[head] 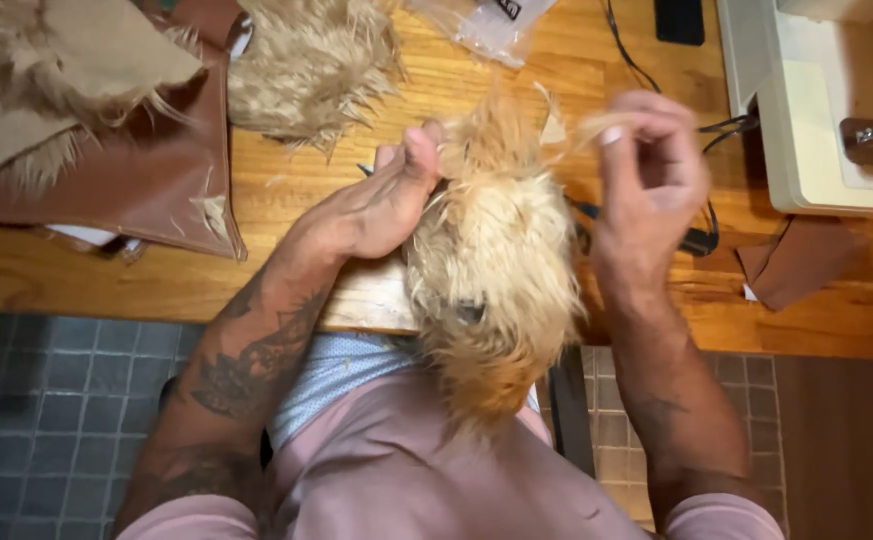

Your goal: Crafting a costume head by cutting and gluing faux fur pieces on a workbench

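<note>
Fur-piece handling: left hand [381,205] clamped on blond fur piece [491,265]; right hand [646,175] pinching strands; next, likely steady pulling.

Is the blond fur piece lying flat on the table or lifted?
Lifted: the fur piece hangs over the table edge, left hand holding it, right hand pinching strands.

I cannot tell what my blurred right hand [646,185] pinches, my left hand [376,205] hides its fingertips in the blond fur piece [491,270], which covers a dark tool [696,240], and the far-right sewing machine [816,110] is cut off.
</note>
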